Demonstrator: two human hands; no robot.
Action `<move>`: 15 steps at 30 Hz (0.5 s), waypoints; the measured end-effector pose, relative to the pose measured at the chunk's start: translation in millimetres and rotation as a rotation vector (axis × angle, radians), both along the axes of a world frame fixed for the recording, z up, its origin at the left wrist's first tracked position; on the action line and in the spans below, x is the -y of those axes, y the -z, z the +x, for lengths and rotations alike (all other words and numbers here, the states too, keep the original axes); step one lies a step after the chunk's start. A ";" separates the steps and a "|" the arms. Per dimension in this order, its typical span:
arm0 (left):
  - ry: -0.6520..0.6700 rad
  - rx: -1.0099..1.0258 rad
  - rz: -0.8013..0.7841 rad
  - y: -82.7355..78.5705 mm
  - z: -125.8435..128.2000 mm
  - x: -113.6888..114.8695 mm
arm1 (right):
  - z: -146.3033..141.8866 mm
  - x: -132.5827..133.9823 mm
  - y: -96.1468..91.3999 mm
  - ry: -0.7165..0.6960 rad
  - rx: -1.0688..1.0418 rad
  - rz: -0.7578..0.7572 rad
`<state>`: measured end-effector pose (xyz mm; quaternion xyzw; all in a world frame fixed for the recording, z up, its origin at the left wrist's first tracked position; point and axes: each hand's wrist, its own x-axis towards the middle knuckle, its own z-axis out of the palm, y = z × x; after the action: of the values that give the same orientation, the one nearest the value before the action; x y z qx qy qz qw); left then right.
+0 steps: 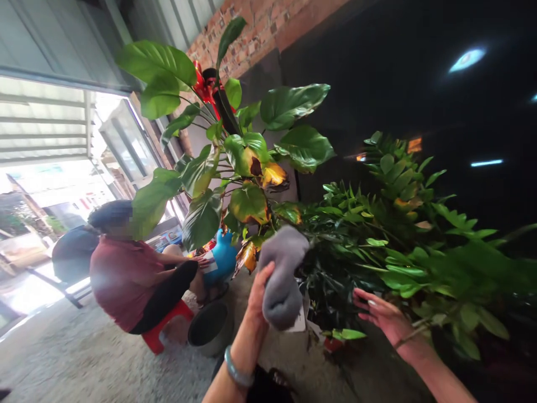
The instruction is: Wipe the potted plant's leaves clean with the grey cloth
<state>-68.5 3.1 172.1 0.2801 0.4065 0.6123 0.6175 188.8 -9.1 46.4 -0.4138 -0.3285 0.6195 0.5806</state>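
My left hand (260,294), with a pale bangle on its wrist, is closed around a soft grey cloth (283,274) that hides most of the fingers. Out to the right, my right hand (380,313) holds nothing, its fingers apart, beside the leaves and stems of a dense green plant (403,263). Straight ahead rises a tall broad-leaved plant (247,151), some of its lower leaves yellow and brown at the edges. A red ribbon (204,84) is tied near its top.
At left a person (121,274) in a dark red shirt sits on a red stool (168,324), one hand by a blue object (224,257). A dark bucket (211,327) stands on the concrete floor (84,358) between us. A glossy dark panel (398,67) backs the plants.
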 end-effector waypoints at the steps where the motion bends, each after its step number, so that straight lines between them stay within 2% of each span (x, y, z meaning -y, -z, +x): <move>1: -0.054 0.035 0.000 -13.8 1.7 -8.7 | 0.0 -2.0 3.0 0.006 0.001 -0.009; 2: -0.116 0.065 0.011 -21.4 5.6 -16.6 | -1.0 -2.8 5.7 0.027 0.004 -0.010; 3: -0.128 0.092 -0.019 -21.5 11.1 -22.6 | -2.8 -2.4 7.8 0.052 0.009 0.002; 4: -0.107 0.098 -0.066 -13.9 17.3 -25.5 | -4.8 -0.8 9.1 0.071 0.015 0.029; 6: 0.014 0.074 -0.201 19.4 28.2 -19.9 | -8.1 4.1 9.9 0.082 0.040 0.085; 9: 0.290 0.010 -0.381 78.7 30.5 4.4 | -7.3 9.9 9.7 0.059 0.081 0.095; 10: 0.371 0.025 -0.384 90.9 27.1 10.2 | -5.6 10.2 10.2 0.059 0.087 0.085; 11: 0.400 0.056 -0.343 95.9 22.4 13.0 | -3.5 9.4 11.0 0.059 0.087 0.077; 12: 0.397 0.074 -0.308 92.8 17.2 12.6 | -1.3 7.8 12.0 0.054 0.080 0.068; 13: 0.378 0.082 -0.281 81.9 12.3 9.5 | 0.7 5.8 12.7 0.041 0.069 0.056; 15: 0.269 0.091 -0.229 43.0 6.1 -2.9 | 2.8 1.9 13.5 0.027 0.044 0.036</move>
<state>-62.4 6.0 129.2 0.2318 0.4041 0.4857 0.7396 191.6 -11.0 33.0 -0.4212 -0.3468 0.5961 0.5891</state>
